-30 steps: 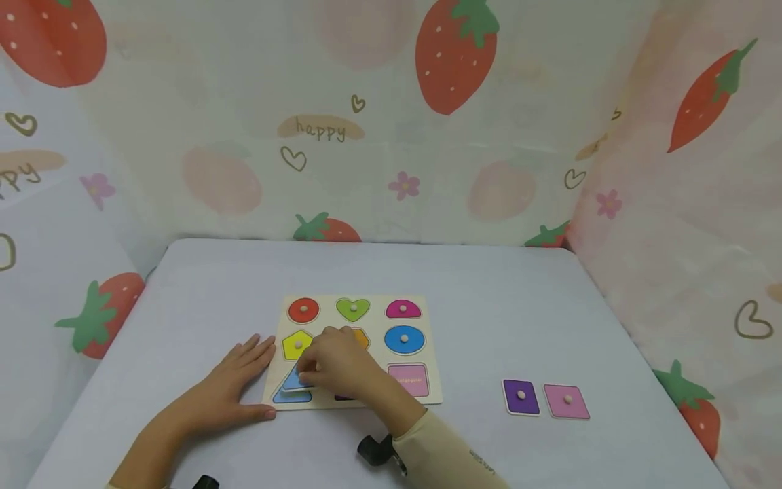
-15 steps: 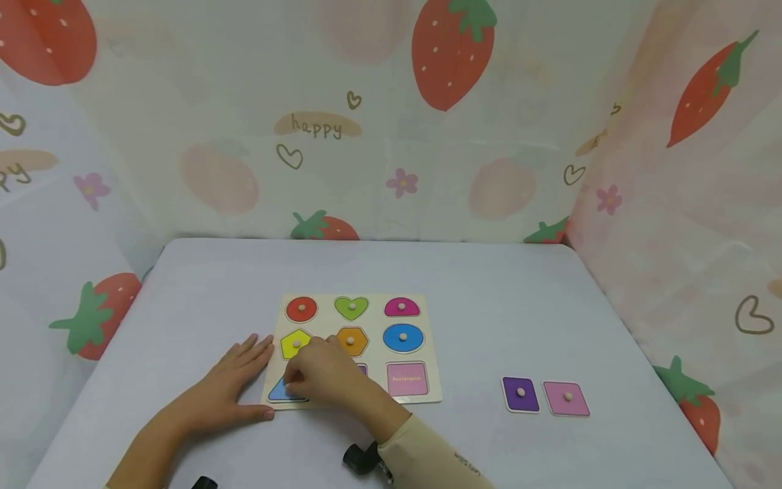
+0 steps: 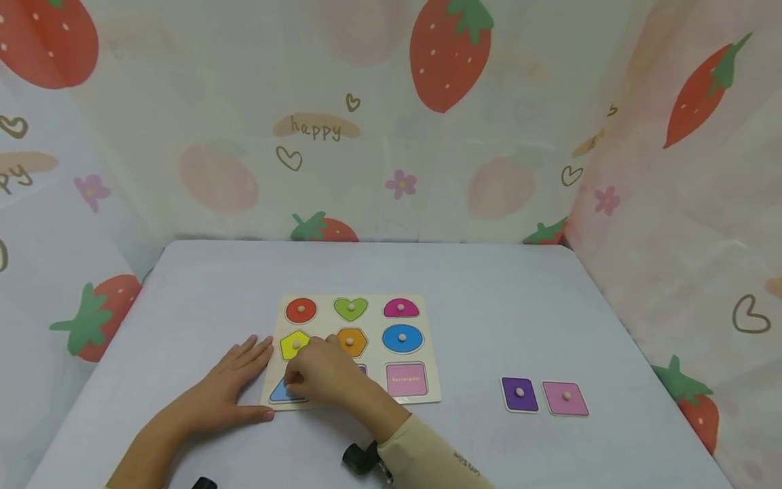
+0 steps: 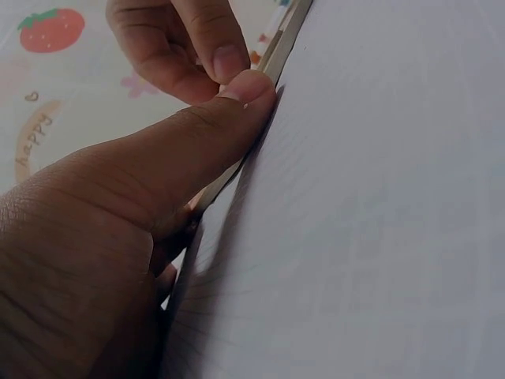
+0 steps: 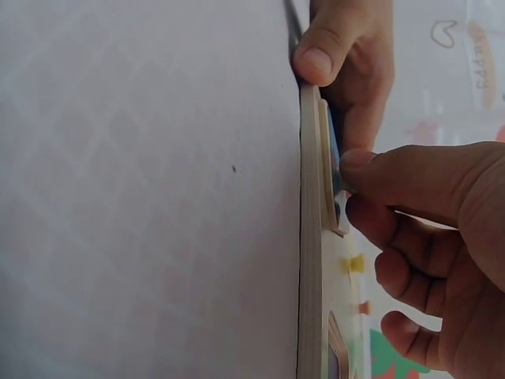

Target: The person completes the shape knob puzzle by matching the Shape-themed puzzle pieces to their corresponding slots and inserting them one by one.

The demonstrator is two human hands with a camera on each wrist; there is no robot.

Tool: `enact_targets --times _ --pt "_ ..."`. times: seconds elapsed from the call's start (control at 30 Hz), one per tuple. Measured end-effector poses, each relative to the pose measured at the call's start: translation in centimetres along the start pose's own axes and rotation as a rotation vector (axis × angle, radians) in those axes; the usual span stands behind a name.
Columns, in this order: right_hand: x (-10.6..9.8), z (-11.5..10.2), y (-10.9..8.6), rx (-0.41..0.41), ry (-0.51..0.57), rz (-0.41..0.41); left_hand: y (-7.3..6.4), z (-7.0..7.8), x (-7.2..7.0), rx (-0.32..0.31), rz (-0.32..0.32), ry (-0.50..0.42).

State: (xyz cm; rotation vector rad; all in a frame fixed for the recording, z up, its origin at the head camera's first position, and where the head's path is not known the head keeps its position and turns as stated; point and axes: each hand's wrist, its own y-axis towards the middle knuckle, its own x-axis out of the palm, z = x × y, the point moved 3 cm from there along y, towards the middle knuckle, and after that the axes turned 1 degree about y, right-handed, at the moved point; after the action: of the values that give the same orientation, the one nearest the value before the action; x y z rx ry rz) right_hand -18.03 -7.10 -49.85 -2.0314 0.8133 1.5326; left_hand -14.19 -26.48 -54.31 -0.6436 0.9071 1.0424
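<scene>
A cream wooden knob puzzle board (image 3: 375, 311) lies on the white table. At its lower left corner, my right hand (image 3: 326, 373) pinches the knob of a blue triangle piece (image 3: 279, 392) between thumb and forefinger. The right wrist view shows the triangle piece (image 5: 332, 158) lying over its printed blue spot, standing slightly proud of the board's face. My left hand (image 3: 226, 390) rests flat on the table, fingers straight along the board's left edge and thumb tip at the near corner. Part of the triangle is hidden by the right hand.
To the right lie a purple square piece (image 3: 525, 403) and a pink rectangle piece (image 3: 574, 407), each with a knob. A pink recess (image 3: 406, 388) shows at the board's lower right. Red, green, magenta, yellow, orange and blue pieces fill the upper rows.
My right hand has lowered the blue triangle toward the near left, onto its matching spot on the board. Over the last half second it has held still. The left hand has stayed put.
</scene>
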Motion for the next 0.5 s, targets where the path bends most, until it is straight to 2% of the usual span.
enact_targets --times 0.5 --pt "0.11 0.13 0.1 -0.005 0.0 -0.007 -0.1 -0.22 0.08 0.018 0.02 -0.003"
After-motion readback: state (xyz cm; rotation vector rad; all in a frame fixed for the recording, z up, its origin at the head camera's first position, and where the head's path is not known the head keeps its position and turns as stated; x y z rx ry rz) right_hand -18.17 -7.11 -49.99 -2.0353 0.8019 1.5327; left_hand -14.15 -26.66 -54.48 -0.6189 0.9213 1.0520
